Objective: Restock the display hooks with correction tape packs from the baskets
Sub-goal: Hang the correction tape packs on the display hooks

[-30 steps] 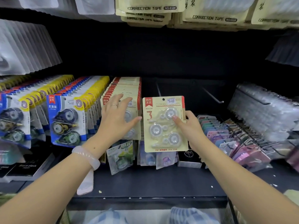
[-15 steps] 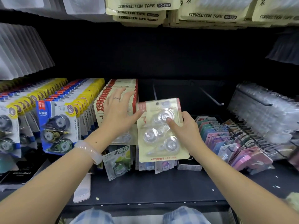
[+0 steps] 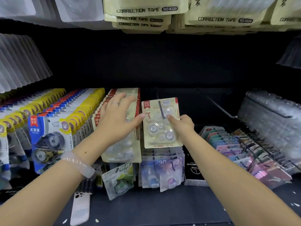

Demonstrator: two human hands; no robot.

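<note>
Correction tape pack [image 3: 162, 123] threaded on a dark hook [image 3: 161, 110], hook passing through the hang hole near the top edge, just right of a full row of matching packs [image 3: 121, 111]. Right hand [image 3: 182, 126] gripping the pack's right edge, forefinger across the clear blister. Left hand [image 3: 118, 121] spread flat, fingers wide, pressing the neighbouring row, thumb tip touching the pack's left edge. Probably light: thin card back, likely bendable, with a stiff plastic bubble, perhaps slippery. Best held by the card edges, not the bubble. Baskets out of sight.
</note>
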